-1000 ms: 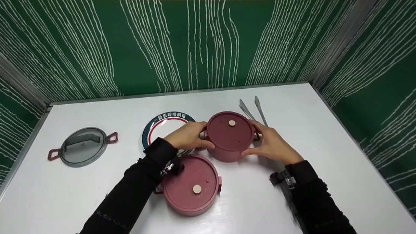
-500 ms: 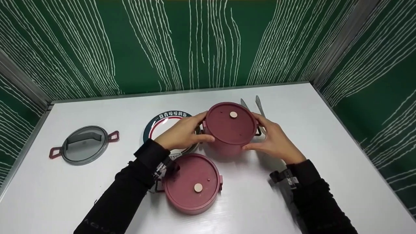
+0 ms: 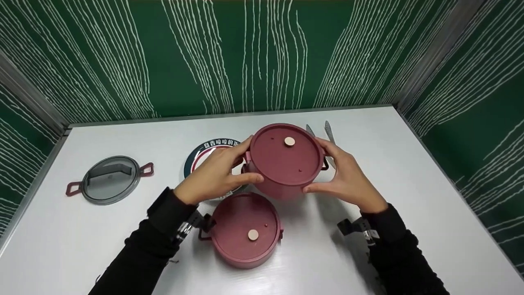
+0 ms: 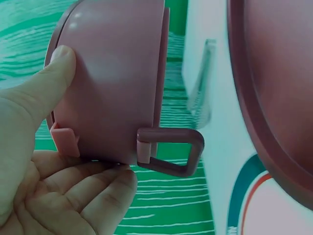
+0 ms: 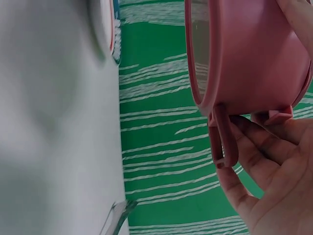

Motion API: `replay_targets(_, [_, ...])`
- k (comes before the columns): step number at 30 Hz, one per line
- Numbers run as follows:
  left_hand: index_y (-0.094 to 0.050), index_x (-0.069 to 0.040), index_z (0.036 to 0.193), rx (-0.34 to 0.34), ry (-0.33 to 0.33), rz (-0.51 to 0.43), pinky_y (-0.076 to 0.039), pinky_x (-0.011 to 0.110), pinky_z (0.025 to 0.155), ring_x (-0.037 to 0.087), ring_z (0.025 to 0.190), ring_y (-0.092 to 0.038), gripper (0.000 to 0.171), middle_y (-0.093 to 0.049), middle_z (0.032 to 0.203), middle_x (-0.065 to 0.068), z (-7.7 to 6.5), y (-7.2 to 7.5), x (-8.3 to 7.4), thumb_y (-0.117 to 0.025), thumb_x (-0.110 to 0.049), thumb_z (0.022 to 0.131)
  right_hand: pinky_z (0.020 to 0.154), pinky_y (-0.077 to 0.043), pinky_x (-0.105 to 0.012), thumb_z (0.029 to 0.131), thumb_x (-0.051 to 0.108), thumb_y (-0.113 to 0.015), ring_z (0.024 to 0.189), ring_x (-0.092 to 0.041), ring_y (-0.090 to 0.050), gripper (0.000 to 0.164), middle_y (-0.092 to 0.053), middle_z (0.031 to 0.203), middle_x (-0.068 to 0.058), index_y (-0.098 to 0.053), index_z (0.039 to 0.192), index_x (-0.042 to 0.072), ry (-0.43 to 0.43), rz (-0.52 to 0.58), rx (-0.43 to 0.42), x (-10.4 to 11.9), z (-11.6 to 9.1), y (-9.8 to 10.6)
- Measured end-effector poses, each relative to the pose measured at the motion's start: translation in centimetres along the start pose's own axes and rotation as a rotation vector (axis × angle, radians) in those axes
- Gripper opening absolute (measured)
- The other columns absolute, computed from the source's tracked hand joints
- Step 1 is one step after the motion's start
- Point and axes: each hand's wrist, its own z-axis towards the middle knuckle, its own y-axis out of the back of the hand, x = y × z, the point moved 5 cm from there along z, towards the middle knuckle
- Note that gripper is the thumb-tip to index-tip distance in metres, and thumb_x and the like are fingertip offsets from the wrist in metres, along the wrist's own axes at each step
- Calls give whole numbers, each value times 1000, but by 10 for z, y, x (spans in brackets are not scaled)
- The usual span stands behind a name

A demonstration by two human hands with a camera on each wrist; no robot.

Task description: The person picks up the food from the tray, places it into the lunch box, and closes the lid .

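A dark red lidded pot point(image 3: 282, 159) with a cream knob hangs tilted above the table, held between both hands. My left hand point(image 3: 217, 174) grips its left side, thumb at the lid's edge and fingers under the side handle area. On the other side my right hand point(image 3: 350, 176) holds it the same way, its fingers by a loop handle point(image 5: 226, 139). In the right wrist view the pot's underside shows a pale greyish face within the rim. A second red pot point(image 3: 241, 229), also with a cream knob, stands just in front on the table.
Behind the left hand lies a plate point(image 3: 215, 143) with a dark rim, partly covered. Metal tongs point(image 3: 329, 133) lie beyond the right hand. At left rests a glass lid point(image 3: 110, 180) with two red handles. Green walls point(image 3: 229, 57) enclose the white table point(image 3: 409, 172).
Both hands have lifted the held pot off the table and tilted it, bringing it slightly left. The second pot and the lid have stayed where they were.
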Motion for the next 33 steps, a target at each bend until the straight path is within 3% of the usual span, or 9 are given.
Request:
replay_targets(5, [-32, -8, 168, -54, 3, 18, -49, 45, 122, 25, 146, -58, 97, -63, 154, 9, -21, 7, -8, -82, -43, 93, 122, -38, -20, 60, 18, -107, 138, -10, -58, 117, -66, 149, 1, -49, 161, 14, 61, 13, 4, 18, -2, -4])
replay_targets(15, [-36, -13, 167, -116, -25, -103, -47, 33, 121, 16, 148, -54, 95, -57, 160, 0, -61, 14, -18, -84, -41, 91, 116, -46, -26, 58, 30, -108, 135, -16, -60, 118, -64, 150, 0, -50, 160, 15, 191, -19, 50, 51, -9, -19])
replay_targets(22, [-38, -14, 167, -147, -6, -128, -51, 31, 115, 15, 139, -63, 96, -62, 154, 1, -91, 16, -19, -86, -42, 88, 118, -49, -35, 56, 42, -107, 137, -16, -61, 121, -64, 150, 4, -49, 160, 18, 172, -70, 90, 71, -17, -34])
replay_targets(27, [-41, -17, 166, -162, 9, -143, -53, 31, 113, 17, 140, -62, 95, -60, 157, 0, -108, 15, -15, -87, -43, 87, 116, -52, -41, 56, 49, -106, 137, -15, -61, 123, -63, 150, 7, -48, 161, 19, 168, -112, 101, 79, -23, -43])
replay_targets(33, [-43, -8, 163, -132, -8, -153, -54, 34, 112, 21, 142, -61, 92, -56, 159, 6, -122, 10, -5, -87, -40, 89, 101, -59, -45, 53, 68, -99, 124, -13, -66, 123, -69, 139, 8, -53, 154, 16, 203, -228, 75, 84, -32, -54])
